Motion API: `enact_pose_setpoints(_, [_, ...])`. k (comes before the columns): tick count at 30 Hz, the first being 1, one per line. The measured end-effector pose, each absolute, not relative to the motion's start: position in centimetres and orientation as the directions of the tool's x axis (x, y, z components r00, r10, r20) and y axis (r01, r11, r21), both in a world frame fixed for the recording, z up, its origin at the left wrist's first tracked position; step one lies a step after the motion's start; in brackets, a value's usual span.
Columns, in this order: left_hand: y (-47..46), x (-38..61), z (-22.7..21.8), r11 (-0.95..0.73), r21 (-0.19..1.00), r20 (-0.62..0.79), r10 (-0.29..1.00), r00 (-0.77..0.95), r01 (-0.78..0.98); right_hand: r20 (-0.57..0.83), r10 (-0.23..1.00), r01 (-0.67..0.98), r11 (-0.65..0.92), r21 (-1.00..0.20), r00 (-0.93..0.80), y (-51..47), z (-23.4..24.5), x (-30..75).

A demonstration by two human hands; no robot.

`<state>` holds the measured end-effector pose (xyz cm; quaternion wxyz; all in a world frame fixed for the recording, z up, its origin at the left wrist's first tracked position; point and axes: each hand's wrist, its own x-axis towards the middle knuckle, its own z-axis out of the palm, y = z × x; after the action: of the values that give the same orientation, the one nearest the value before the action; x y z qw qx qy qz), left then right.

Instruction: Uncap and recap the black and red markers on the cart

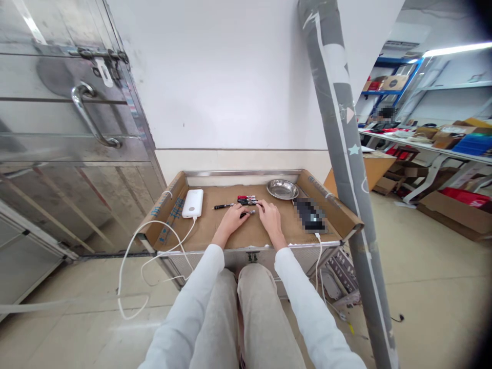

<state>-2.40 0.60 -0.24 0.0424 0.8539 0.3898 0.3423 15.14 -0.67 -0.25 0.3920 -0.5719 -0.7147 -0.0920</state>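
Watching, I see the left hand (231,218) and right hand (269,218) curled at the pens (246,197) in the middle of the table (246,237), whether grasping I cannot tell; a careless push could perhaps roll some apart.

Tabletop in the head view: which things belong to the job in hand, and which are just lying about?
Seemingly in the job:
left hand
right hand
red and black pens

Apparently just lying about:
metal dish
white device
blurred dark device
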Motion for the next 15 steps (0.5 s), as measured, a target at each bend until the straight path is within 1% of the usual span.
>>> enact_pose_setpoints(3, [0.45,-2.36,-0.14,-0.662,0.342,0.614,0.695,0.375,0.667,0.657,0.753,0.894,0.324,-0.309,-0.046,-0.75,-0.18,15.18])
enact_pose_setpoints(5, [0.32,-2.35,0.02,-0.652,0.337,0.635,0.69,0.347,0.679,0.655,0.753,0.889,0.342,-0.305,-0.065,-0.77,-0.17,15.18])
enact_pose_setpoints(9, [0.12,-2.4,0.29,-0.637,0.311,0.634,0.692,0.345,0.705,0.65,0.754,0.873,0.376,-0.31,-0.094,-0.76,-0.16,15.18])
enact_pose_setpoints(15, [0.11,-2.44,0.37,-0.638,0.296,0.636,0.687,0.352,0.711,0.62,0.78,0.86,0.37,-0.352,-0.082,-0.85,0.03,15.18])
